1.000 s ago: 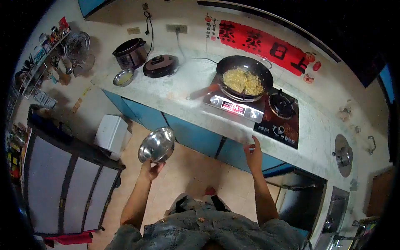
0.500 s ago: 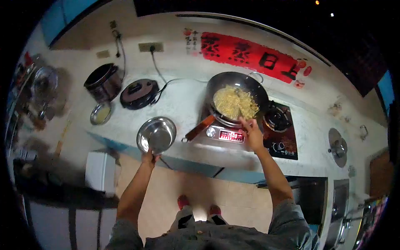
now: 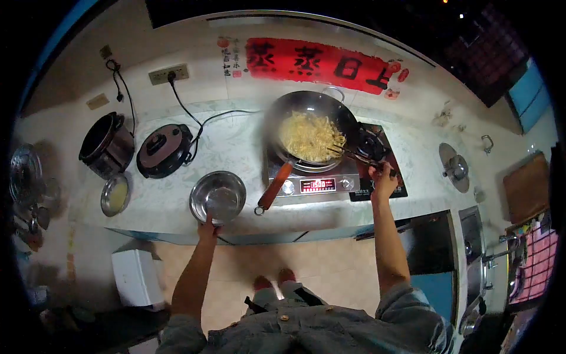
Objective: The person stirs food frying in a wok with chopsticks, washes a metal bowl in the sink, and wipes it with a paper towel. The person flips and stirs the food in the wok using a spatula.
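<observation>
My left hand (image 3: pixel 209 229) is closed on the near rim of a shiny metal bowl (image 3: pixel 223 192) by the counter's front edge. In the wok (image 3: pixel 321 103) lies a heap of pale yellow noodles (image 3: pixel 312 138). My right hand (image 3: pixel 384 179) is closed around a dark utensil (image 3: pixel 359 156), whose thin, prong-like end reaches over the noodles' right side; its exact kind is unclear. The wok sits on a lit induction cooker (image 3: pixel 318 184), its wooden handle (image 3: pixel 275 187) pointing toward me and left.
A second cooktop (image 3: pixel 396 187) with a black burner is right of the wok. On the left stand an open pressure cooker pot (image 3: pixel 109 144), its lid (image 3: pixel 165 150) and a small bowl (image 3: pixel 115 196) of yellowish contents. A black cord (image 3: pixel 188 112) crosses behind. A pot lid (image 3: pixel 455 167) lies right.
My right hand has moved right, away from the wok's near rim, and the dark utensil now shows clearly. My left hand stays on the bowl. The view has shifted.
</observation>
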Tool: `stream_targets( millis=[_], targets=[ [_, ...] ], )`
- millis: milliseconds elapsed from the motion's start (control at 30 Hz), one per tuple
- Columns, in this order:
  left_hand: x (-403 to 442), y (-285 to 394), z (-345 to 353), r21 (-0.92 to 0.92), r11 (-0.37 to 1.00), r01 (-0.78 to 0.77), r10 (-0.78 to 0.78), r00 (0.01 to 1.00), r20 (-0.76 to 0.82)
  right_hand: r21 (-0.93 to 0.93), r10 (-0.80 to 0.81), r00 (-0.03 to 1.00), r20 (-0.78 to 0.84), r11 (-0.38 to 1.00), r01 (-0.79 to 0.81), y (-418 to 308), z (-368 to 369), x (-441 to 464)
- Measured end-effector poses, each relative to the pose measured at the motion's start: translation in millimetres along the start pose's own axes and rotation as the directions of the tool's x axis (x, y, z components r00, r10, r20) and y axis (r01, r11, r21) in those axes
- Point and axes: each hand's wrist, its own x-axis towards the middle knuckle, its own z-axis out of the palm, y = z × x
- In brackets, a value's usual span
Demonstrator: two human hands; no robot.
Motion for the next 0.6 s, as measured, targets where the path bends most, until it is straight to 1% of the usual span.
stream_targets(
  millis=[33, 100, 133, 167, 200, 233, 267, 300, 333, 367, 400, 433, 467, 500, 533, 567, 600],
  targets=[
    [4, -2, -2, -0.006, 1.000, 0.001, -0.001, 1.000, -0.008, -0.049, -0.038, 0.999, 0.020, 0.998, 0.039, 5, -6, 0],
    [9, -3, -11, 0.068, 0.998, 0.018, -0.021, 0.999, 0.048, -0.036, -0.025, 1.000, 0.008, 0.999, 0.025, 16, -14, 2],
    [7, -5, -9, 0.058, 0.998, 0.011, -0.013, 0.999, 0.040, -0.010, -0.029, 1.000, -0.003, 1.000, 0.029, 16, -11, 5],
    [6, -7, -4, -0.003, 0.999, -0.039, 0.039, 0.997, 0.060, 0.026, 0.013, 1.000, 0.017, 1.000, -0.013, 11, -15, 4],
    [3, -8, -3, -0.057, 0.995, -0.082, 0.087, 0.993, 0.076, 0.029, 0.018, 0.999, 0.029, 0.999, -0.019, 14, -15, 7],
    [8, -10, -10, -0.009, 1.000, -0.017, 0.018, 0.998, 0.054, -0.013, 0.031, 0.997, 0.076, 0.999, -0.030, 20, -18, 9],
    [7, -15, -13, -0.001, 1.000, -0.018, 0.018, 0.999, 0.048, -0.054, 0.044, 0.992, 0.118, 0.998, -0.038, 25, -23, 8],
    [10, -19, -11, 0.007, 0.999, -0.035, 0.035, 0.999, -0.002, -0.014, 0.047, 0.996, 0.071, 0.999, -0.046, 17, -18, 4],
    [16, -22, -5, 0.008, 0.998, -0.054, 0.055, 0.997, -0.048, -0.004, 0.039, 0.996, 0.077, 0.999, -0.039, 20, -18, 8],
    [16, -24, -7, 0.028, 0.998, -0.064, 0.064, 0.998, -0.009, 0.024, 0.012, 0.997, 0.076, 1.000, -0.014, 27, -20, 12],
    [11, -21, -3, 0.029, 0.997, -0.066, 0.066, 0.998, -0.009, 0.046, -0.010, 0.997, 0.072, 0.999, 0.007, 33, -23, 13],
    [5, -21, -2, -0.005, 0.999, -0.054, 0.054, 0.999, 0.000, -0.036, 0.079, 0.981, 0.176, 0.997, -0.073, 38, -28, 14],
    [1, -19, 0, -0.041, 0.998, -0.043, 0.044, 0.999, 0.012, -0.034, 0.080, 0.981, 0.174, 0.997, -0.076, 43, -33, 15],
    [3, -19, -1, -0.041, 0.998, -0.044, 0.045, 0.999, 0.011, 0.008, 0.070, 0.986, 0.148, 0.997, -0.072, 41, -31, 12],
    [5, -18, -2, 0.005, 1.000, -0.010, 0.010, 1.000, 0.010, 0.050, 0.061, 0.990, 0.124, 0.996, -0.068, 38, -29, 9],
    [5, -19, -4, 0.051, 0.998, 0.025, -0.026, 1.000, 0.008, 0.077, 0.091, 0.986, 0.143, 0.992, -0.103, 34, -31, 7],
    [4, -20, -3, 0.049, 0.999, 0.025, -0.025, 1.000, 0.006, 0.076, 0.092, 0.985, 0.146, 0.992, -0.104, 27, -29, 3]
  ],
)
